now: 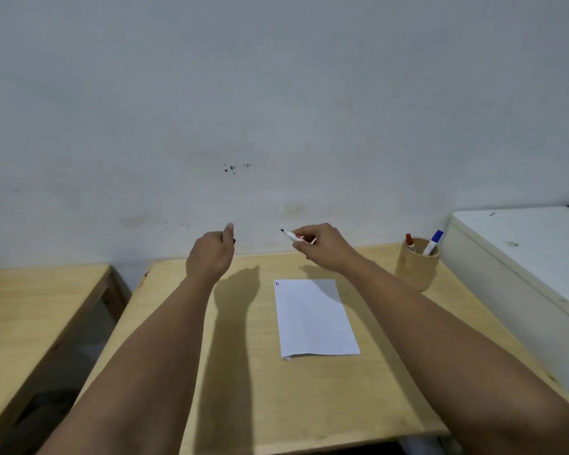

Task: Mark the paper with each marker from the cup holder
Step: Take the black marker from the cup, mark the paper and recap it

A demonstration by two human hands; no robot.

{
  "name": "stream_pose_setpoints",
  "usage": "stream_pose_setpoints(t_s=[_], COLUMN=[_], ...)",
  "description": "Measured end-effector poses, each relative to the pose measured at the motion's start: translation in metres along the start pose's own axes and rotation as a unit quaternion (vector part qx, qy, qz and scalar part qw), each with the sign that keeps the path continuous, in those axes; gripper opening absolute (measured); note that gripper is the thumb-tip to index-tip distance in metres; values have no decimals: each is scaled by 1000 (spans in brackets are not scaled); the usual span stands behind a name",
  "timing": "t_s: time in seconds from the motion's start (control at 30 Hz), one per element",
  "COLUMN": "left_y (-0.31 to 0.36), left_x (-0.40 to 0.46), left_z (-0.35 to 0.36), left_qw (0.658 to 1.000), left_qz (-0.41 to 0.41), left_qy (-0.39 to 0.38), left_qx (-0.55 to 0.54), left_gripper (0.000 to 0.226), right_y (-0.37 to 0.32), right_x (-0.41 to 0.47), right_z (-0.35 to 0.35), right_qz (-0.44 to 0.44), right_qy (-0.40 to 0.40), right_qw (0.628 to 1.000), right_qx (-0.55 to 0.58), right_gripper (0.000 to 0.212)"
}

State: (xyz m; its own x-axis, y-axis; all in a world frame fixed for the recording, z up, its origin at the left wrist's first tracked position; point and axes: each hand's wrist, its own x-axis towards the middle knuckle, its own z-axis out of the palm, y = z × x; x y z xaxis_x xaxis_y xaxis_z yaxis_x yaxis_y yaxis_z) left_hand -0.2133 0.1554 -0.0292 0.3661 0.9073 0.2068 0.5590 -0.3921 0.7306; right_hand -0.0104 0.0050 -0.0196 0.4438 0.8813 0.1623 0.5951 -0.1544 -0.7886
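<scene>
While both arms reach out over the wooden table (309, 405), the right hand (322, 246) is curled around an uncapped marker (291, 237), its fingers pressed together on the white barrel. Only the front part of the marker shows beyond the fingers; its dark tip points left and slightly up, toward the other hand, and it is held in the air above the far part of the table, well clear of the surface.

The left hand (211, 254) is raised at about the same height, a clear gap away from the marker tip. Its fingers are folded in and the thumb stands up; a small dark thing (234, 241) peeks out at the edge of the fist. It looks like a cap, though too little of it shows to be sure.

On the table below and between the hands lies the white paper (314, 318), flat, with its near edge slightly folded. Two short marks (277, 284), one reddish and one dark bluish, sit side by side in its far left corner. Neither hand touches the sheet.

At the far right corner of the table stands the round wooden cup holder (416, 269), well apart from the paper. A red-capped marker (410, 243) and a blue-capped marker (433, 243) lean inside it, caps up.
</scene>
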Motion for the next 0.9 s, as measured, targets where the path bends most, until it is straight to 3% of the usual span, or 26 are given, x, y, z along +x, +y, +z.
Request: stream_pose_setpoints(t_s=[0.13,0.23,0.33,0.4,0.47,0.57,0.63,0.7,0.8,0.9], left_y=[-36,-54,-68,-70,-69,-66,-62,-55,-48,-48], left_x=[-2,-13,-20,-19,-19,-29,-45,-66,-94,-106], left_z=[29,54,67,69,67,60,56,51,50,53], left_qw=[960,930,914,913,929,955,961,963,955,949], left_qz=[84,115,151,153,119,96,143,203,251,219], left_qy=[-64,-111,-91,-86,-91,-28,23,15,-73,-169], left_qx=[260,332,365,368,338,279,234,175,139,149], left_gripper=[50,41,42,44,49,55,50,43,48,70], right_y=[20,27,33,31,28,28,26,23,25,34], right_x=[9,14,17,16,14,11,7,6,8,2], right_z=[6,13,18,18,17,15,17,21,34,55], right_qz=[57,86,113,138,168,165,152,157,156,155], right_qy=[26,57,67,76,91,91,92,120,150,106], right_qw=[990,973,948,925,888,853,861,882,914,929], right_qx=[125,207,289,346,418,486,477,429,344,320], right_gripper=[25,15,19,19,34,39,23,6,28,14])
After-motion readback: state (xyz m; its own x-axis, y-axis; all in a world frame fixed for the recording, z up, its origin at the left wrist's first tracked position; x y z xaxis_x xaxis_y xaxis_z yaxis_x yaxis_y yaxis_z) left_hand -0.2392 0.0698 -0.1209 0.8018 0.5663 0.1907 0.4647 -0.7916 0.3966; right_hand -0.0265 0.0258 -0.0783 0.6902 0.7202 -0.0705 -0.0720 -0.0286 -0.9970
